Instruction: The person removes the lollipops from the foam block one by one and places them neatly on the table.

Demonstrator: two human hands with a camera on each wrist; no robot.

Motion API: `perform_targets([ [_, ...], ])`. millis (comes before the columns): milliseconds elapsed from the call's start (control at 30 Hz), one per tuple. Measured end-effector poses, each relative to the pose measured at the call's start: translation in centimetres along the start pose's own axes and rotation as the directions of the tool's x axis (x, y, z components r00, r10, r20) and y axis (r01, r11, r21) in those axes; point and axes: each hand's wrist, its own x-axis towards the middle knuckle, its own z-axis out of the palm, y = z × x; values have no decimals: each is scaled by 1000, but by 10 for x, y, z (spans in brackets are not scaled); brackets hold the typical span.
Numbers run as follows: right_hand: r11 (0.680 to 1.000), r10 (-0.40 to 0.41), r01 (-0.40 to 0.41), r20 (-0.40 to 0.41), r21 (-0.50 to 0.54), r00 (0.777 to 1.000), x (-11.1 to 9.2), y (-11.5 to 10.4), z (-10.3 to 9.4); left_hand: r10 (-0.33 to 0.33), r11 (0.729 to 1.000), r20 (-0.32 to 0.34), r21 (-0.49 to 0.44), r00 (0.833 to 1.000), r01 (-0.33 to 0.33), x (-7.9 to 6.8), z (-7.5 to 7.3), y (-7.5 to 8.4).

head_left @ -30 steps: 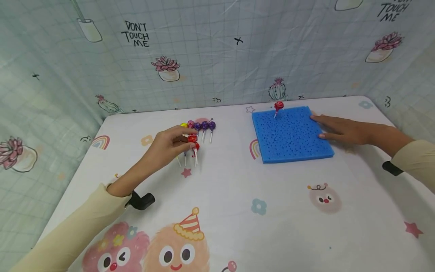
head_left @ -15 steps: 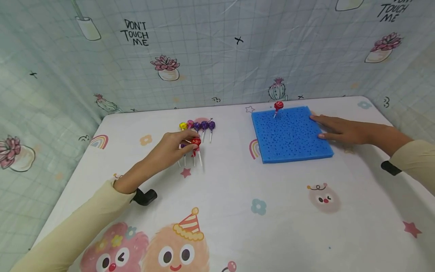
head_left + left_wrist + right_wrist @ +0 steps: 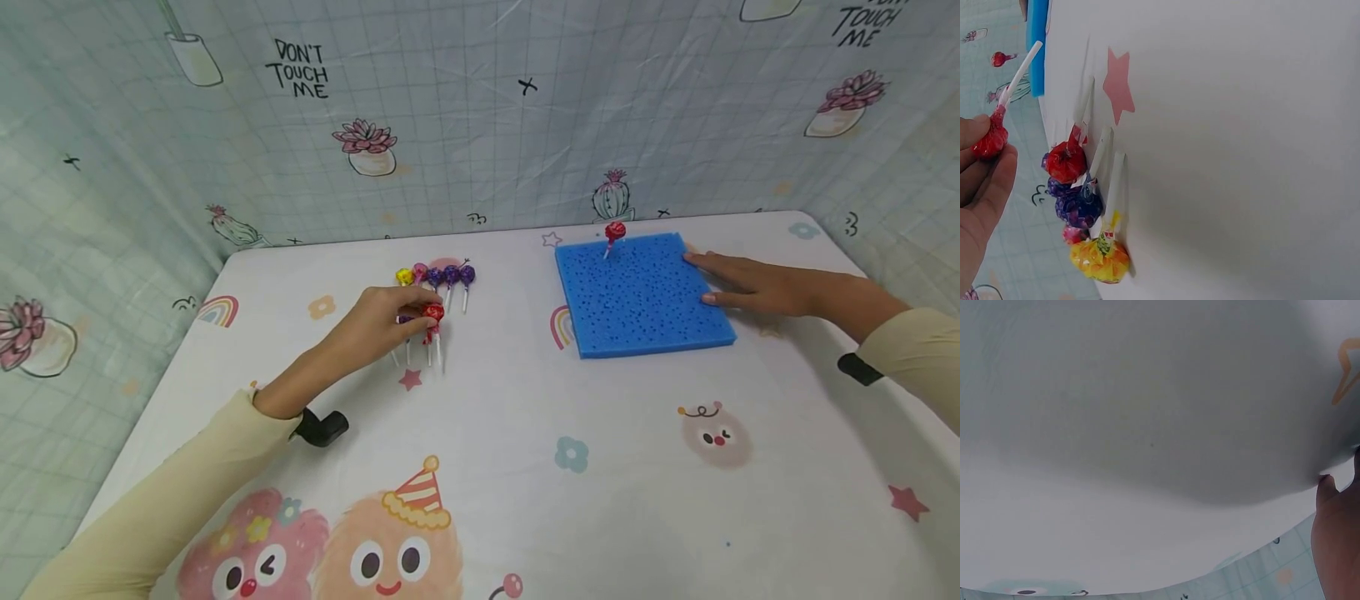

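Observation:
My left hand pinches a red-wrapped lollipop by its candy head, the white stick angled away from the fingers. Below it on the table lie another red lollipop, a purple one and a yellow one, sticks parallel. Behind these, a back row holds a yellow lollipop, a pink one and several purple ones. My right hand rests with straight fingers at the right edge of a blue foam block. A red lollipop stands upright in the block's far left part.
The white table carries printed cartoon figures, stars and flowers. A patterned cloth curtain hangs behind it and along both sides. A black strap piece sticks out at the left cuff.
My left hand has shifted slightly right, lifting the red lollipop away from the others. The yellow head in the back row has come into view. My right hand and the foam block stay put.

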Motion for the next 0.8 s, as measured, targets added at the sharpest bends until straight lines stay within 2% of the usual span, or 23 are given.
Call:
perform_targets([
  [467,1000,-8,8,-11,3,1000,0,0,-2,87,995,-35,-38,996,-88,5,0,-11],
  [600,1000,-15,15,-12,12,1000,0,1,-2,94,995,-21,-18,995,-95,10,1,-14],
  [800,999,-20,21,-8,29,1000,0,3,-1,63,998,-2,-22,998,-63,15,2,-16],
])
